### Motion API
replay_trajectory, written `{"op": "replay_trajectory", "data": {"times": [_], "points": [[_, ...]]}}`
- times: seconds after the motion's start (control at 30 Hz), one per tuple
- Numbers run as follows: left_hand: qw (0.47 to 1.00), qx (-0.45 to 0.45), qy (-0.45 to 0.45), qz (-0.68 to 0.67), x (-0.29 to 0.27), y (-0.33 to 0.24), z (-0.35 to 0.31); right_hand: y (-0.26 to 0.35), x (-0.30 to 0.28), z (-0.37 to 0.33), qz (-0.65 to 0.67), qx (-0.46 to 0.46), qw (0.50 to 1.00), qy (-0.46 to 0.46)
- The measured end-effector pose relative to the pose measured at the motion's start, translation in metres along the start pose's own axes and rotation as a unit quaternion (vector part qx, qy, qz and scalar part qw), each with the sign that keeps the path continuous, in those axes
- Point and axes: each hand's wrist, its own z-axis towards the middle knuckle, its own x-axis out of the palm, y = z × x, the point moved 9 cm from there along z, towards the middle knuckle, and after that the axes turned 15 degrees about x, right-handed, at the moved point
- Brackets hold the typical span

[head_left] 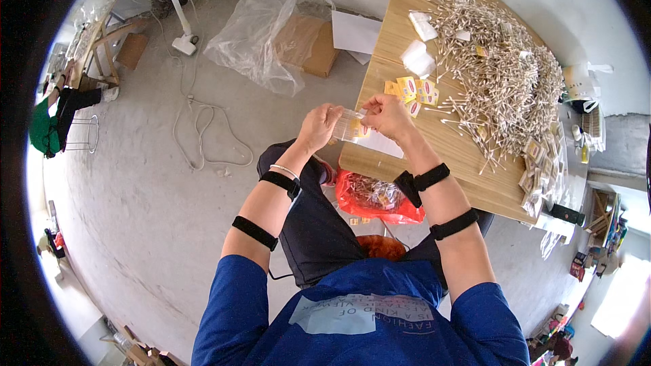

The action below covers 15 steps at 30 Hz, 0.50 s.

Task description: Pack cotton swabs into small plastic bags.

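Note:
Between my two hands, off the table's near left corner, is a small clear plastic packet (346, 127) with a yellow label card in it. My left hand (320, 126) pinches its left end. The fingers of my right hand (390, 116) are closed on its upper right edge. Swab sticks seem to show through the plastic, though this is hard to make out. Yellow label cards (407, 88) lie on the table just beyond my right hand. A large heap of cotton swabs (498, 61) covers the right part of the wooden table (386, 34).
White folded stacks (418, 58) lie beside the swabs. Filled packets (539, 169) pile at the table's right edge. Below the table, a red bag (407, 213) holds more swabs. A cardboard box (305, 44) under clear plastic sheeting (254, 37) and a white cable (203, 115) lie on the floor.

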Motion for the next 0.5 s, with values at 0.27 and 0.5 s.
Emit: {"op": "replay_trajectory", "data": {"times": [0.27,0.5], "points": [[1.0,-0.013,-0.002,-0.017,-0.001,0.001,-0.003,0.002,0.008,-0.003,0.019,0.09,0.993,0.072],[0.998,-0.047,0.014,-0.043,0.0,-0.001,-0.004,0.005,0.02,-0.002,0.006,0.093,0.988,0.126]]}}
